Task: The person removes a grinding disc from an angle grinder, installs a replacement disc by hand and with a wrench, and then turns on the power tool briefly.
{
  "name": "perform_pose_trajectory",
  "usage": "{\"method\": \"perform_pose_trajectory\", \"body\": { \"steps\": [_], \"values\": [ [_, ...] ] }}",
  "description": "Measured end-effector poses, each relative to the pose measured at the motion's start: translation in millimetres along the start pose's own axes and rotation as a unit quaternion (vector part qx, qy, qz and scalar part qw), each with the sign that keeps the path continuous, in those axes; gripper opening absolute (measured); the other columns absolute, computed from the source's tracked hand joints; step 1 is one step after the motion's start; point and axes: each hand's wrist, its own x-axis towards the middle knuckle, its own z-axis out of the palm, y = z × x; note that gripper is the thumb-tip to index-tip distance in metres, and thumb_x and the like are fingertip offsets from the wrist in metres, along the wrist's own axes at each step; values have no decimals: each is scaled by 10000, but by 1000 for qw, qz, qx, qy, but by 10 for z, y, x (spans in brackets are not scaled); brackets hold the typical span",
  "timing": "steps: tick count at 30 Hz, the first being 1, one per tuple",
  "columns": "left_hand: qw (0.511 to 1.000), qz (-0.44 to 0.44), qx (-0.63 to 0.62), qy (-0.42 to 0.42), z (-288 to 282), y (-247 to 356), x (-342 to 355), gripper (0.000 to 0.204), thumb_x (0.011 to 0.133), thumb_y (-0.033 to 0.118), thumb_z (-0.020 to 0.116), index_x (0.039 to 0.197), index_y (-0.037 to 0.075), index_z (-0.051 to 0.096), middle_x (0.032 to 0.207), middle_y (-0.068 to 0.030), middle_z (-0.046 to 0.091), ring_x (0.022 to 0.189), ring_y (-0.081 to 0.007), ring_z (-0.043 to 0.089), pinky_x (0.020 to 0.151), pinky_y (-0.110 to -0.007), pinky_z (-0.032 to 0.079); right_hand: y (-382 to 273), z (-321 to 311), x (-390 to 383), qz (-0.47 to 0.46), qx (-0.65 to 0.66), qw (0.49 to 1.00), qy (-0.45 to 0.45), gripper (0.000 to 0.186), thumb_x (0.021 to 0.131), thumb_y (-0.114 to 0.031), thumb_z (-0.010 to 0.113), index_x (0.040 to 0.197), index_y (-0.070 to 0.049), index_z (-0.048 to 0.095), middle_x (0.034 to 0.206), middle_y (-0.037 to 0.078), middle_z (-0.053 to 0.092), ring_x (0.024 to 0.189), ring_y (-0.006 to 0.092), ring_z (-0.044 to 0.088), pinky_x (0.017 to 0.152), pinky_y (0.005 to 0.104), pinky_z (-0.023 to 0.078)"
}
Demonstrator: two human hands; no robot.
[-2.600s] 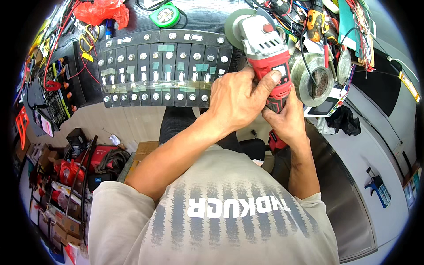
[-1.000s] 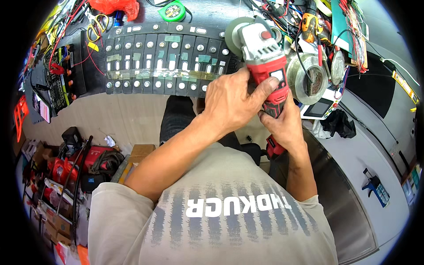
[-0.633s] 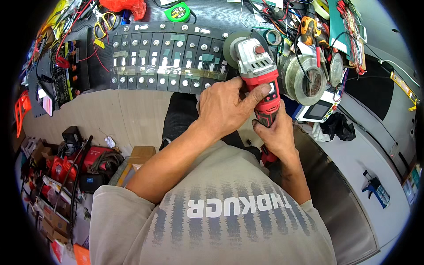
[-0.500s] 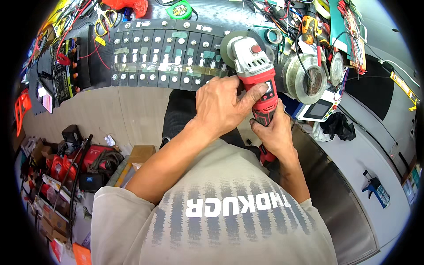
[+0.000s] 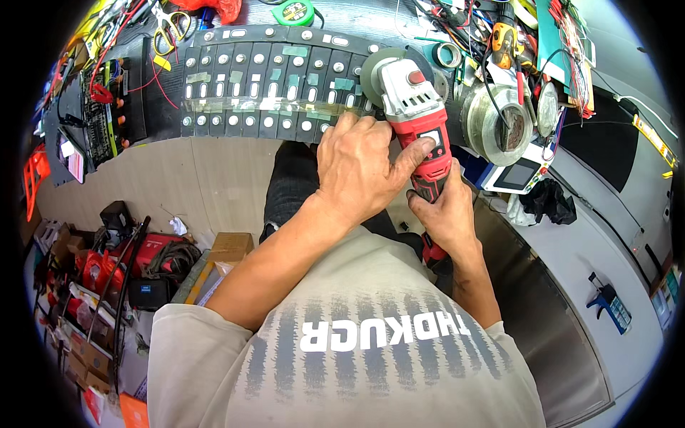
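Observation:
My right hand [image 5: 446,210] wraps round the lower grip of a red and white angle grinder [image 5: 421,121]. The tool's grey disc [image 5: 372,75] points up, next to the right end of a row of black battery cells [image 5: 250,118]. These cells carry metal studs and strips of clear and green tape. Resting by the pack's near edge, my left hand [image 5: 357,160] has curled fingers, and its thumb lies on the grinder's control panel. Its fingertips are hidden, so what they grip underneath cannot be seen.
Metal spools [image 5: 492,128] stand right of the grinder, before a drill [image 5: 504,43] and tangled wires. A tape measure [image 5: 294,13] and scissors [image 5: 170,30] lie beyond the cells. A circuit board [image 5: 103,121] sits left. Boxes and bags crowd the lower-left floor.
The view shifts slightly, so the bench things appear a little further right. My left thumb stays on the grinder's panel, and my right hand keeps its grip.

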Motion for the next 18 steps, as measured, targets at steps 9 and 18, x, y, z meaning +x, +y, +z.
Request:
{"method": "perform_pose_trajectory", "body": {
  "steps": [9,18],
  "values": [
    [1000,9,-12,9,-2,0,18,574,1029,572,803,897,15,779,834,-169,710,847,-397,661,760,-530,541,-4,5,9,1,1,1000,-1,591,839,-124,831,1323,7,518,892,255,774,858,494,791,799,531,612],
    [1000,25,-6,12,16,-21,14,556,1033,537,808,881,4,773,844,-184,719,853,-403,665,765,-532,544,17,-2,7,14,-18,1000,-8,612,847,-128,834,1342,12,503,899,271,775,878,513,786,809,543,610]
  ]
}}
